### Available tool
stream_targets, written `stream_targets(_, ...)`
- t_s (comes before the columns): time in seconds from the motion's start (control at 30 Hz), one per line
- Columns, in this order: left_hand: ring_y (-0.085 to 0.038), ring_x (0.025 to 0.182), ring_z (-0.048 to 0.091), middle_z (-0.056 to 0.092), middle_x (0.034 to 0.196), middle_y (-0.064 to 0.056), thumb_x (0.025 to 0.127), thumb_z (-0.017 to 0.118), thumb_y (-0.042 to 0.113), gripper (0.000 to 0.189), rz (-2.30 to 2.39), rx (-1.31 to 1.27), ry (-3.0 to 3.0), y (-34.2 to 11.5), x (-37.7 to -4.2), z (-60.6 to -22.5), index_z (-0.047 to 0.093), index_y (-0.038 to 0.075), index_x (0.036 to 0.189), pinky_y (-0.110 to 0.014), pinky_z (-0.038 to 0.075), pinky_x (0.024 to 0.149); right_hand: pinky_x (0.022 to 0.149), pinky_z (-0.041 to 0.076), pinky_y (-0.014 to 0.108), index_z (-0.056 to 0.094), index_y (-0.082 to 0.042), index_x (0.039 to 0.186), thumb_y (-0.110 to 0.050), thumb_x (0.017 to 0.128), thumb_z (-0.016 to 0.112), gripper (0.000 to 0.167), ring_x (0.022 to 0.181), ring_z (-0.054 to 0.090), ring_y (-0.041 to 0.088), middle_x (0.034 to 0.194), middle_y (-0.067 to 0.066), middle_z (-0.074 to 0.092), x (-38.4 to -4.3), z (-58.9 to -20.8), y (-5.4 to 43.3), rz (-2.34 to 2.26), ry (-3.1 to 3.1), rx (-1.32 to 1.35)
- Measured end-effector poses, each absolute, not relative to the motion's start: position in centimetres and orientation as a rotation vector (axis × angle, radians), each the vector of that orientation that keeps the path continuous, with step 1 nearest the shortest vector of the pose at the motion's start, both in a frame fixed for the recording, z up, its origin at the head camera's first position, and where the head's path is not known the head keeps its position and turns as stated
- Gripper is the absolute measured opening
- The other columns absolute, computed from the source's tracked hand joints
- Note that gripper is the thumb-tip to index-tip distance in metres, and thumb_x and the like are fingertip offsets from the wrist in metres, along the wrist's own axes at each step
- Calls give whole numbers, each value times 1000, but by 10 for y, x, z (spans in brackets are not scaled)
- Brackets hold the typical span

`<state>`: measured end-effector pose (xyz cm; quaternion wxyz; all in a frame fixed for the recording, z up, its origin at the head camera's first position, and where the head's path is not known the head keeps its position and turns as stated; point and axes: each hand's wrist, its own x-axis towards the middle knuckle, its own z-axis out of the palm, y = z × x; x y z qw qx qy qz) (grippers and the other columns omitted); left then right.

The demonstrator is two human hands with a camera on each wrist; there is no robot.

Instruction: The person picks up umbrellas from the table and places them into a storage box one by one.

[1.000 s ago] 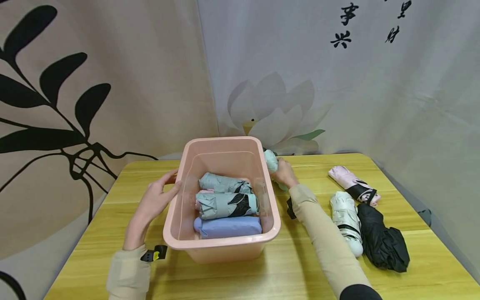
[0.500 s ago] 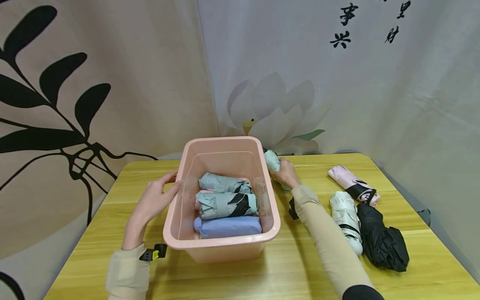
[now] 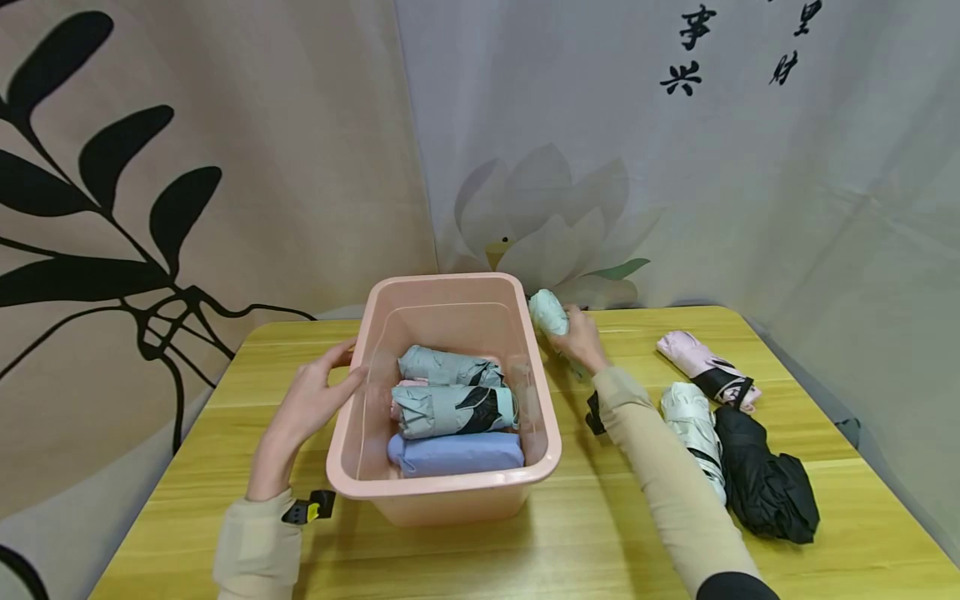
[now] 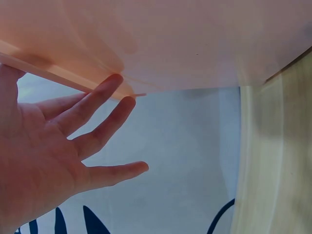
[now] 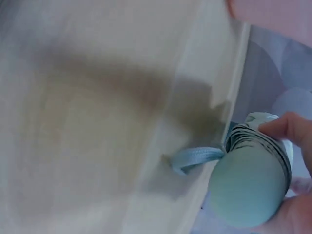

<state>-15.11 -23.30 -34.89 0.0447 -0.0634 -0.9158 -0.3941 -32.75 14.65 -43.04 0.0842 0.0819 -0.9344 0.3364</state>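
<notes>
My right hand grips a folded mint-green umbrella beside the far right of a pink plastic bin. In the right wrist view, the umbrella's rounded handle faces the camera and a pale strap hangs from it. Straight, spread fingers of my left hand touch the bin's left rim, as the left wrist view also shows. Inside the bin lie a lavender-blue umbrella, a grey-green one with a black print and another grey-green one; something pink shows between the grey-green ones.
To the right on the wooden table are a pink folded umbrella, a white one and a black one. My right forearm passes close by the white one. A printed curtain hangs behind the table.
My right hand has lifted the mint-green umbrella slightly and shifted it a little to the right and away from the bin. The left hand and the bin have stayed in place.
</notes>
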Motion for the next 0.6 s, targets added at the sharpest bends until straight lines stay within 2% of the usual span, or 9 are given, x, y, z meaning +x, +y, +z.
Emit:
stream_targets(0.27,-42,123,50,53,133,-26,97,51,34,58,-1231,-195,-2785,-233,-151,-350,35,6,146,-57,45,98,87,47,52,46,11,129,-6,73,70,64,101,56,45,115,33,57,-329,-411,150,977,-2711,279)
stream_targets(0.6,-42,122,52,54,132,-26,97,51,34,58,-1237,-193,-2781,-234,-151,-350,35,7,147,-56,46,97,82,49,50,47,7,130,-6,72,71,64,97,55,41,113,30,58,-320,-386,156,965,-2683,309)
